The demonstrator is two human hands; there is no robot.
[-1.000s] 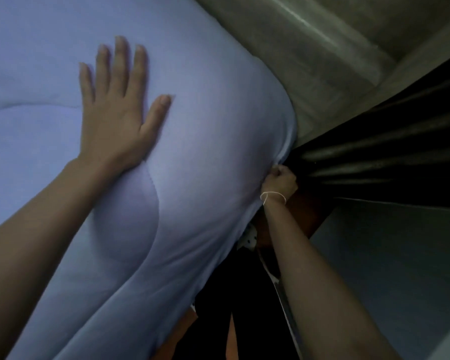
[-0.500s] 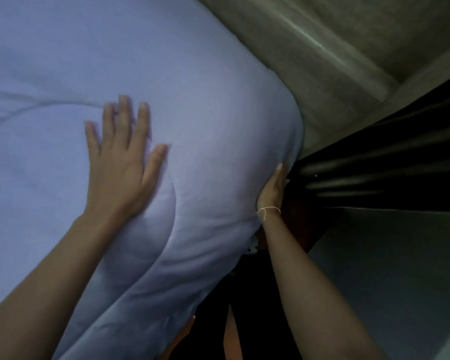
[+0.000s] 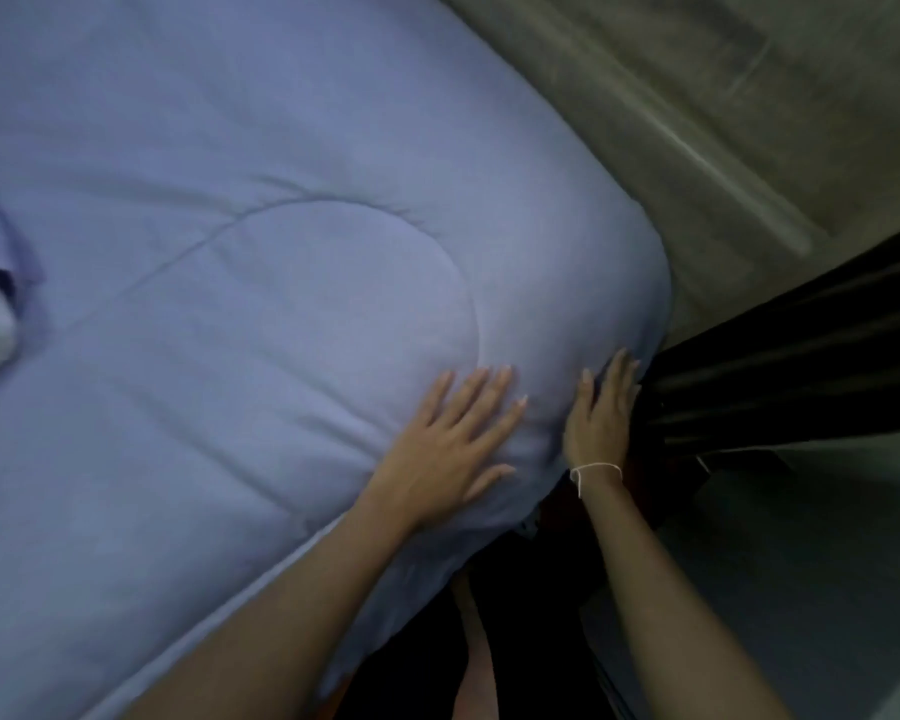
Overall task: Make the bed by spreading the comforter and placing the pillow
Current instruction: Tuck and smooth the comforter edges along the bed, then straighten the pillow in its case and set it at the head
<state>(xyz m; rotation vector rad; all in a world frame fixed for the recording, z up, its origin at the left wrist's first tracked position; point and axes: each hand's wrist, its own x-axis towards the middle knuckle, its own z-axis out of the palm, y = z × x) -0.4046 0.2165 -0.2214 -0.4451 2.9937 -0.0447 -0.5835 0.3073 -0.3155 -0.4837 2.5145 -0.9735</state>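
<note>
A pale blue quilted comforter (image 3: 281, 283) is spread across the bed, its rounded corner lying beside a dark pleated curtain (image 3: 801, 366). The left hand (image 3: 448, 449) is laid flat on the corner with fingers splayed, its grip open and holding nothing; the right hand (image 3: 601, 407), string-banded at the wrist, is pressed open against the corner's edge.

Shown were one quilted lavender-blue fabric comforter (image 3: 281, 252), two bare hands upon it, left (image 3: 445, 449) and right (image 3: 601, 418), and one thin white string wristband (image 3: 593, 469).
</note>
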